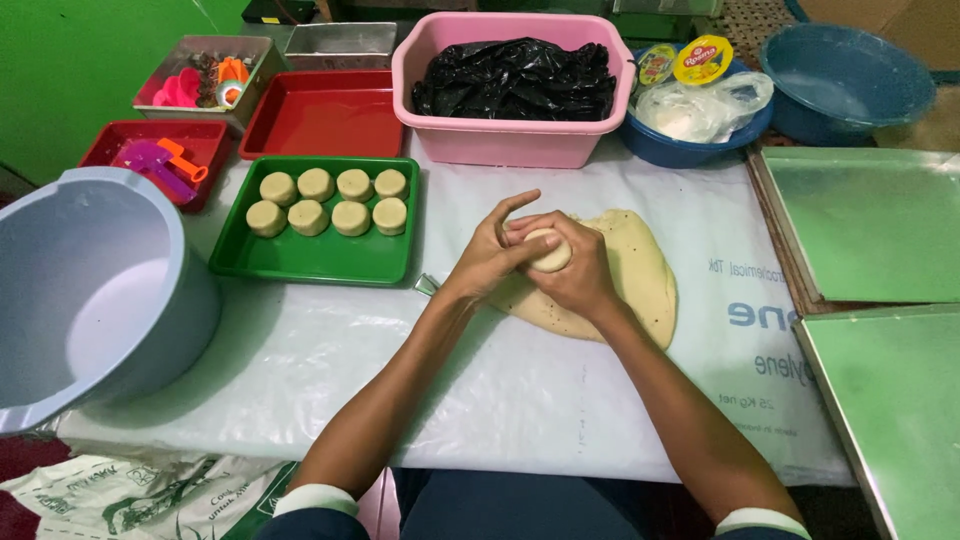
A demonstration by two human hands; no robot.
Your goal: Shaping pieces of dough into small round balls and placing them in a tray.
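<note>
Left grip: my left hand [492, 258] is curled closed against the dough piece [549, 250], fingers wrapped over its near-left side and the forefinger lifted, pointing up and away.
Right grip: my right hand [575, 272] is closed under and around the same piece, cupping it from the right; the two hands touch each other.
Dough piece: a pale round lump, seen between both grips and raised just above the counter; pressing from two sides looks like the way to keep it round, as I judge it.
Directly below the grips: a flattened dough slab [630, 275], speckled, lies on the white plastic sheet [500, 380] that covers the counter; the sheet probably keeps dough from sticking.
Just left of the left grip: a small metal object [427, 285] peeks out by my wrist; I cannot tell what it is.
Further left: a green tray [300, 260] carries eight shaped dough pucks [330, 203] in two neat rows, apart from one another, within easy reach.
Far left: a large grey bucket [90, 290], tilted toward me.
Beyond the grips: a pink tub [510, 140] with a black plastic bag [515, 78] in it, red trays [320, 115], and a blue bowl [690, 150] with a bag inside.
Right of the grips: two metal baking sheets [870, 225], well apart from my hands.
</note>
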